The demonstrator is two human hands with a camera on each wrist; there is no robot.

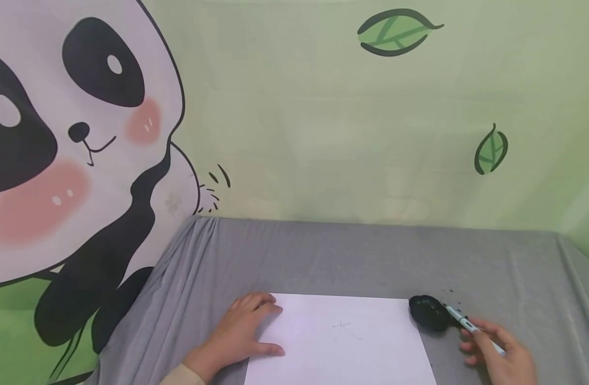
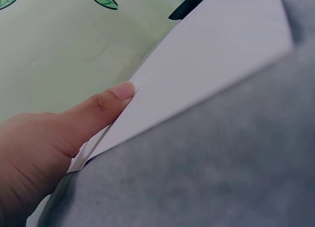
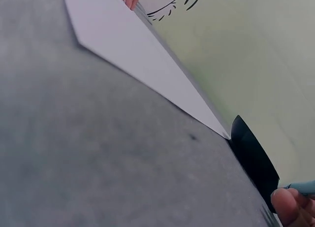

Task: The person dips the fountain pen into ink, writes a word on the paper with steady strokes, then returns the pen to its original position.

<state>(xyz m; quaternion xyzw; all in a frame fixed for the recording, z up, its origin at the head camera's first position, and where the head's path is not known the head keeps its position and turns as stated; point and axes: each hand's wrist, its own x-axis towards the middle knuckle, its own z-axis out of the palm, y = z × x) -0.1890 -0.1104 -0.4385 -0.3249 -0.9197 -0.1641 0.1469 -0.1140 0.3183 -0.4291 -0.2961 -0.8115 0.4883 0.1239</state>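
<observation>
A white sheet of paper (image 1: 313, 353) lies on the grey cloth, with a few thin dark strokes crossing near its upper middle. My left hand (image 1: 243, 331) rests on the sheet's left edge, thumb and fingers spread. In the left wrist view the thumb (image 2: 93, 109) lies along the paper. Between thumb and fingers, my right hand (image 1: 506, 350) grips a slim light-blue pen (image 1: 467, 324). Its tip reaches the right side of a rounded, shiny black dish-like object (image 1: 428, 313) at the paper's upper right corner. Whether the tip touches it I cannot tell.
Grey cloth (image 1: 361, 256) covers the table, and small black specks (image 1: 451, 291) dot it beside the black object. Behind stands a pale green backdrop (image 1: 294, 117) printed with leaves and a large panda (image 1: 106, 160). Folds of cloth gather at the left.
</observation>
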